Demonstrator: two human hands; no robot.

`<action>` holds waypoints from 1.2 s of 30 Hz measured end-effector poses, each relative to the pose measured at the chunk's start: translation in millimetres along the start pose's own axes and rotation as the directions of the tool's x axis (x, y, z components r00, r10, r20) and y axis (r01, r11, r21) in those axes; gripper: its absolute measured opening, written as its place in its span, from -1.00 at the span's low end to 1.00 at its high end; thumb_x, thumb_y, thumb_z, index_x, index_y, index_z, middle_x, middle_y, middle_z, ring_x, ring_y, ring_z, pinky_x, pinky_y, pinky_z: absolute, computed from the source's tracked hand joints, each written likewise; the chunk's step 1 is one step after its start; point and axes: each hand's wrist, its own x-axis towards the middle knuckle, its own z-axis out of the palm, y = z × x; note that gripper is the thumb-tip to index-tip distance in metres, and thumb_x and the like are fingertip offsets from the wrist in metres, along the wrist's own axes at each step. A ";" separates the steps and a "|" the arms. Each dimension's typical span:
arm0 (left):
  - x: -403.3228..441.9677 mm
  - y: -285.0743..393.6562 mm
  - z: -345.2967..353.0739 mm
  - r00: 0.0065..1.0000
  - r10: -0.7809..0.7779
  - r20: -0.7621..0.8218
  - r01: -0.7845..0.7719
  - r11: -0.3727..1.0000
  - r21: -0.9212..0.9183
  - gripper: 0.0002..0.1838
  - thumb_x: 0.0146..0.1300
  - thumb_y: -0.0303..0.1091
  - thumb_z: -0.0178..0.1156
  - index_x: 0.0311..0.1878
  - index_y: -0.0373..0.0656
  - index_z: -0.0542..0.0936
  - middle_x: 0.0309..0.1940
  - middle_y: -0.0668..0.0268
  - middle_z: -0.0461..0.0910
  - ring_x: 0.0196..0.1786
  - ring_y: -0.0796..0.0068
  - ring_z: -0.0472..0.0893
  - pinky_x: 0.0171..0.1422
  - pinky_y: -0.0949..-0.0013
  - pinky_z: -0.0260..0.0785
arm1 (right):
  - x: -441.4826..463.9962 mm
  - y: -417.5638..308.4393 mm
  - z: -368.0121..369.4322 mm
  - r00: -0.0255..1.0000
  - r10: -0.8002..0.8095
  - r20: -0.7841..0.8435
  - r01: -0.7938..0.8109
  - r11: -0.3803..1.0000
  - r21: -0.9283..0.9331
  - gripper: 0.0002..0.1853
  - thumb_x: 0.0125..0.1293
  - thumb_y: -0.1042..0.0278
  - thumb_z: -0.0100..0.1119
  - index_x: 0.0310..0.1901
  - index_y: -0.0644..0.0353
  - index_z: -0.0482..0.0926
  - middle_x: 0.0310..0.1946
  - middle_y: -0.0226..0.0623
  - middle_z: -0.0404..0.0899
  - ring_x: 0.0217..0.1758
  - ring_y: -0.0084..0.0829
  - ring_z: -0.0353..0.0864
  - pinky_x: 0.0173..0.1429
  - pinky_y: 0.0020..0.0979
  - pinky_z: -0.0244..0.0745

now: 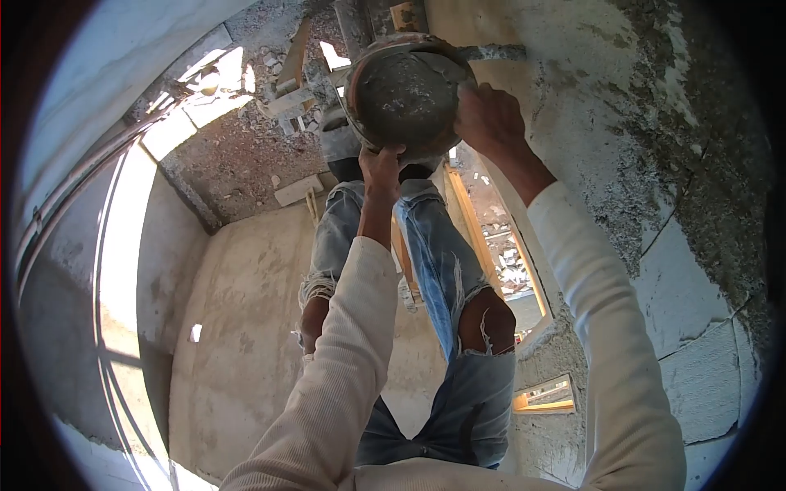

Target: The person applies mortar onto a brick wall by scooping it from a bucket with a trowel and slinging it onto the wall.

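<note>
A round, dark pan (407, 96) with wet grey mortar in it is held out in front of me near the top of the view. My left hand (381, 169) grips its lower rim, the thumb over the edge. On the pan's right side, my right hand (491, 119) is closed around the rim. The pan hides most of what lies under it, including part of my feet.
A rough, mortar-spattered wall (589, 106) rises on the right. Wooden planks (475, 217) edge an opening beside my legs. Rubble (237, 159) and broken blocks lie at the upper left. Long pipes (70, 192) run along the left.
</note>
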 end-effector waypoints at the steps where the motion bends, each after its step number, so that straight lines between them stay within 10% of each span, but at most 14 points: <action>1: -1.7 10.7 3.0 1.000 0.012 -0.011 -0.011 0.998 0.057 -0.54 0.25 -0.68 0.28 0.25 -0.37 0.58 0.10 0.11 0.70 0.05 0.18 0.81 0.01 0.20 0.76 | 20.6 -9.0 12.9 0.996 -0.085 -0.010 0.085 0.996 -0.020 -0.72 0.37 0.26 0.38 -0.01 0.26 0.67 -0.21 0.05 0.78 -0.05 0.08 0.87 0.07 0.03 0.76; 5: 11.8 36.8 -15.1 0.998 0.050 0.040 -0.058 0.972 0.226 -0.64 0.22 -0.64 0.30 0.11 -0.37 0.64 -0.05 0.16 0.73 -0.09 0.24 0.83 -0.06 0.23 0.74 | 16.1 -36.3 6.8 0.929 -0.346 0.133 0.359 0.930 -0.081 -0.74 0.43 0.19 0.35 0.01 0.17 0.68 -0.14 -0.03 0.79 -0.05 0.02 0.87 0.08 0.02 0.74; 11: -23.8 63.6 -38.2 0.996 0.040 -0.075 -0.005 0.909 0.416 -0.55 0.15 -0.50 0.32 0.13 -0.47 0.72 -0.07 0.10 0.80 -0.10 0.22 0.75 0.09 0.14 0.61 | -57.9 6.1 -65.1 0.999 0.040 -0.030 -0.037 0.996 0.076 -0.68 0.50 0.09 0.31 0.00 0.19 0.66 -0.18 0.00 0.76 -0.06 0.02 0.87 0.04 0.04 0.72; 17: -185.9 136.3 -6.2 0.976 0.197 -0.097 -0.066 0.685 0.725 -0.50 0.18 -0.41 0.29 0.21 -0.39 0.72 -0.06 0.04 0.84 -0.03 0.17 0.80 0.13 0.10 0.62 | -108.8 -57.2 -87.4 0.984 0.008 0.179 -0.051 0.970 0.237 -0.57 0.29 0.15 0.45 0.10 0.20 0.65 -0.09 0.07 0.80 -0.05 0.08 0.86 0.10 0.07 0.73; 25: -373.1 210.8 6.6 0.982 0.175 -0.069 -0.088 0.750 0.656 -0.47 0.15 -0.45 0.28 0.22 -0.47 0.68 0.00 0.18 0.79 0.01 0.35 0.74 0.19 0.23 0.60 | -282.4 -124.1 -223.0 0.929 0.122 0.350 -0.331 0.701 0.632 -0.64 0.41 0.04 0.38 0.02 0.14 0.73 -0.07 0.08 0.82 0.06 0.16 0.82 0.21 0.06 0.72; 36: -529.2 251.4 22.1 0.989 0.136 -0.065 -0.094 0.892 0.442 -0.60 0.21 -0.51 0.29 0.13 -0.39 0.73 -0.05 0.25 0.80 -0.10 0.40 0.74 0.06 0.25 0.61 | -420.2 -134.1 -328.3 0.997 0.080 -0.013 -0.048 0.716 0.697 -0.71 0.40 0.09 0.39 -0.18 0.18 0.72 -0.29 0.05 0.79 -0.16 0.18 0.82 0.03 0.09 0.73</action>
